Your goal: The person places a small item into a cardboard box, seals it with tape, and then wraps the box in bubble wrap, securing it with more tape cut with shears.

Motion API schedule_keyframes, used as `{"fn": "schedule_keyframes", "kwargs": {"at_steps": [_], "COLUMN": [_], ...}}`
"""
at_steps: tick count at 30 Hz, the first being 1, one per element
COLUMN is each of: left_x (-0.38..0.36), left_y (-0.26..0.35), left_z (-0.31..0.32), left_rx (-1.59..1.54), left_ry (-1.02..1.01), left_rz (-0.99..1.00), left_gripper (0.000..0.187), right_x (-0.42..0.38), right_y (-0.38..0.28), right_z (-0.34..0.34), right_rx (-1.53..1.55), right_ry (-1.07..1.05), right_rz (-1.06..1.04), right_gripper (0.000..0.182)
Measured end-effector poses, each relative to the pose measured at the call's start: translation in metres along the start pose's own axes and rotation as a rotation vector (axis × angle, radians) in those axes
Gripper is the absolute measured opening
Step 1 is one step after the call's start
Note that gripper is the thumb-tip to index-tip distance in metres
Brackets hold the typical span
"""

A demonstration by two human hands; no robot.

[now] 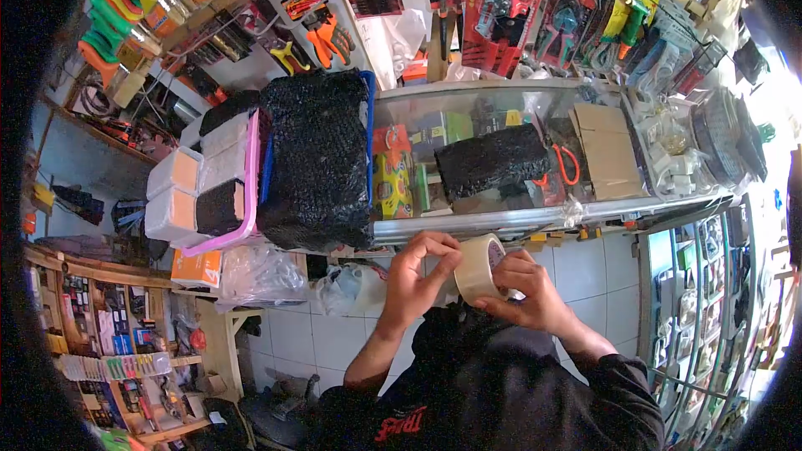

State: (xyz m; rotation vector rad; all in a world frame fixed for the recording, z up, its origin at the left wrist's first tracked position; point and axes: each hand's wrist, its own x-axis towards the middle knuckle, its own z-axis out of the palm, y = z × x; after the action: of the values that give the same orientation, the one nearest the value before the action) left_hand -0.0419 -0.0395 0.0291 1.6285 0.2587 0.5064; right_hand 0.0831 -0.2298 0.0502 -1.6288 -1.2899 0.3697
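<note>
My right hand (530,291) grips a wide roll of packing tape (474,270), its fingers reaching into the core and its thumb along the lower edge. Just left of the roll is my left hand (420,271), thumb and forefinger pinched together near the tape's outer face; whether a tape end is between them is too small to see. Beyond both hands, a flat parcel wrapped in black plastic (493,160) lies on the glass counter (501,210). Scissors with orange-red handles (566,165) rest at its right end, beside a folded piece of cardboard (610,153).
Left on the counter, a large black-wrapped bundle (316,159) fills a blue basket (368,117). A pink basket (251,184) holds several wrapped boxes. Carded tools (505,17) hang overhead. Shelves (697,301) stand at right, and a plastic bag (347,288) lies below the counter.
</note>
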Motion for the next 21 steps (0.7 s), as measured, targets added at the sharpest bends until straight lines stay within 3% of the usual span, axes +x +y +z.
{"fn": "schedule_keyframes", "kwargs": {"at_steps": [6, 9, 12, 18, 21], "left_x": [0.013, 0.018, 0.015, -0.012, -0.020], "left_y": [-0.010, -0.011, -0.007, -0.022, -0.025], "left_z": [0.026, 0.033, 0.040, 0.054, 0.056], "left_rx": [0.176, 0.277, 0.307, 0.250, 0.176], "left_ry": [0.078, 0.083, 0.095, 0.111, 0.056], "left_rz": [0.131, 0.190, 0.168, 0.085, 0.022], "left_gripper": [0.007, 0.008, 0.009, 0.009, 0.008], "right_x": [-0.004, -0.010, -0.015, -0.038, -0.049], "right_y": [0.012, 0.010, -0.001, -0.002, 0.006], "right_z": [-0.012, -0.015, -0.015, -0.014, -0.020], "right_rx": [0.163, 0.256, 0.446, 0.521, 0.463], "right_ry": [-0.043, -0.094, -0.052, -0.086, -0.265], "right_rz": [0.197, 0.473, 0.616, 0.686, 0.663], "right_gripper": [0.030, 0.032, 0.035, 0.038, 0.035]}}
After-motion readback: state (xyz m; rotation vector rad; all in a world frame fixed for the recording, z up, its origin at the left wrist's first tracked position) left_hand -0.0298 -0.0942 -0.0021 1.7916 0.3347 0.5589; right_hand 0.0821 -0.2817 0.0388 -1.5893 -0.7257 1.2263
